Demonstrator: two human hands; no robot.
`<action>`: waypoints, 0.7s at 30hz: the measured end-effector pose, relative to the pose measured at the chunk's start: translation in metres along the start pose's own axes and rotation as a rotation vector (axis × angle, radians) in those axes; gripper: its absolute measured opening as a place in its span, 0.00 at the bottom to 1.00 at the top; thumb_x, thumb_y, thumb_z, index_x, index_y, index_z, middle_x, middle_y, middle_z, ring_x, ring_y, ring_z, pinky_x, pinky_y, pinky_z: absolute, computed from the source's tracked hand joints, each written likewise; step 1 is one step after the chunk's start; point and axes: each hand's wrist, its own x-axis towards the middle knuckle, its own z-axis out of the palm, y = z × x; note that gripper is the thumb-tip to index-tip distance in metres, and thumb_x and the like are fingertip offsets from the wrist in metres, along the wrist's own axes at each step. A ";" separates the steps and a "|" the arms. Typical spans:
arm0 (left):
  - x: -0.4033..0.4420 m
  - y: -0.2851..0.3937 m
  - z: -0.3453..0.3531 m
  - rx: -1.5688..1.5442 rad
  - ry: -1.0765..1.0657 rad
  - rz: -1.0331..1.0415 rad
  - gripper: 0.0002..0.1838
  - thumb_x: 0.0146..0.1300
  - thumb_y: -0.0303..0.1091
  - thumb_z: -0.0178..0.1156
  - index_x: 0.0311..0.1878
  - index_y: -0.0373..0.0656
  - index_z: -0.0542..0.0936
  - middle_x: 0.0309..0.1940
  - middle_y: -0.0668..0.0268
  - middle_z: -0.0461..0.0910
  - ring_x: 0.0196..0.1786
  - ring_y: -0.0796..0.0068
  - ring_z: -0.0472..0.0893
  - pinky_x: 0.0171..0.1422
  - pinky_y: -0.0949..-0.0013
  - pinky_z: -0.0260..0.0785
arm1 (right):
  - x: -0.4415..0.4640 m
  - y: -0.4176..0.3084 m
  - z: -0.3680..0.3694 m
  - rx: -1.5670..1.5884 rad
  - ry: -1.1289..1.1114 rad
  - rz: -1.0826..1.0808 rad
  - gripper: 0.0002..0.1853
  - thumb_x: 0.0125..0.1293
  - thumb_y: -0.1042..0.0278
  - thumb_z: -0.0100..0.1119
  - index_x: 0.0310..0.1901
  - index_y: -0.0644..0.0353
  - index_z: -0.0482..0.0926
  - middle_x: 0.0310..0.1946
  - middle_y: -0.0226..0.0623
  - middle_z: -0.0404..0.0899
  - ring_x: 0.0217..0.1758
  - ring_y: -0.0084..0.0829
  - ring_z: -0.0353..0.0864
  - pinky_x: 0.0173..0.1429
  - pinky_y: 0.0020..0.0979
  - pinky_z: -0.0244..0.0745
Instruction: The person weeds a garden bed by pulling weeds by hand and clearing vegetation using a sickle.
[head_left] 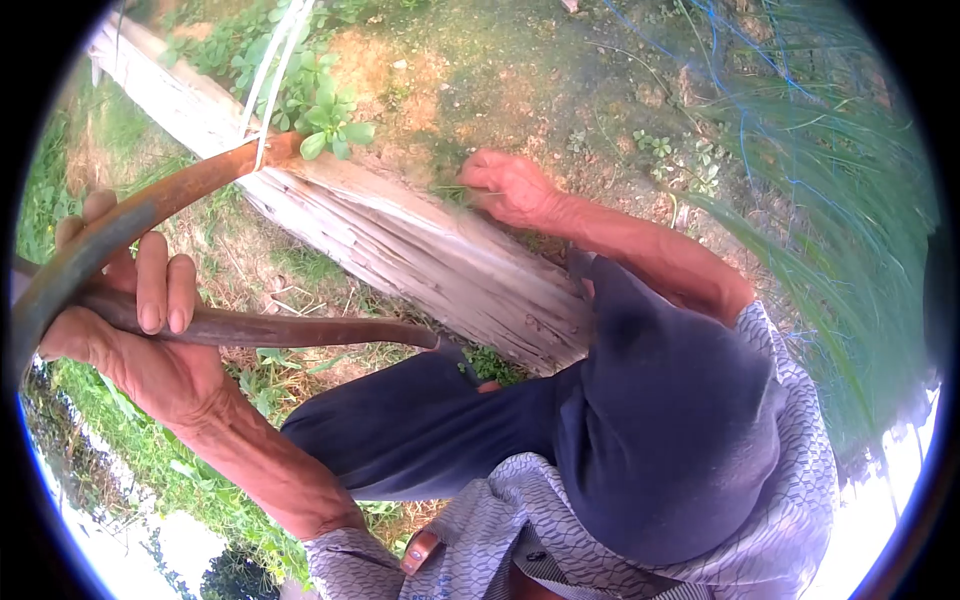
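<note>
My left hand (170, 350) is closed around a dark, smooth, slightly bent wooden handle (270, 330). The handle runs right toward my knee, and its left end is lost at the picture's edge. A thick, rusty curved bar (150, 205) passes in front of the fingers of that hand; whether it joins the handle I cannot tell. White string (270, 75) is looped around the bar near its right end. Beyond a weathered log (430, 250), my right hand (510, 190) is low at the soil, its fingers pinched together at thin green grass (455, 194).
Leafy weeds (325, 120) grow beside the log, over the bar's end. On the right stand long green grass blades (850, 280) with thin blue strands (740, 110) among them. Bare soil (400, 85) lies beyond the log. My bent knees in dark trousers (670, 400) are close to the log.
</note>
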 end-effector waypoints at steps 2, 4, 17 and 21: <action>0.000 0.001 -0.002 0.073 0.023 0.014 0.37 0.59 0.56 0.60 0.61 0.36 0.67 0.58 0.57 0.70 0.23 0.87 0.65 0.21 0.84 0.60 | 0.002 -0.001 -0.001 -0.043 0.024 -0.016 0.15 0.56 0.65 0.60 0.46 0.55 0.77 0.41 0.40 0.76 0.44 0.42 0.79 0.47 0.38 0.78; 0.001 0.001 -0.003 0.065 0.010 0.009 0.37 0.59 0.56 0.60 0.61 0.36 0.66 0.58 0.57 0.70 0.23 0.87 0.65 0.20 0.85 0.60 | 0.006 -0.004 0.001 -0.068 0.045 -0.045 0.12 0.56 0.65 0.60 0.41 0.58 0.77 0.39 0.40 0.76 0.43 0.42 0.78 0.45 0.39 0.77; 0.001 0.001 -0.002 0.096 0.046 0.028 0.38 0.59 0.55 0.60 0.61 0.32 0.66 0.54 0.59 0.72 0.22 0.87 0.63 0.19 0.85 0.57 | 0.006 -0.012 -0.063 0.464 0.257 0.717 0.08 0.59 0.68 0.55 0.32 0.64 0.71 0.25 0.37 0.77 0.25 0.28 0.76 0.33 0.32 0.75; 0.002 0.001 -0.001 0.111 0.067 0.016 0.38 0.59 0.55 0.60 0.60 0.31 0.66 0.53 0.59 0.72 0.22 0.87 0.63 0.20 0.84 0.57 | -0.006 0.016 -0.131 0.478 0.403 0.878 0.08 0.58 0.70 0.53 0.35 0.66 0.76 0.30 0.41 0.81 0.31 0.32 0.81 0.39 0.33 0.79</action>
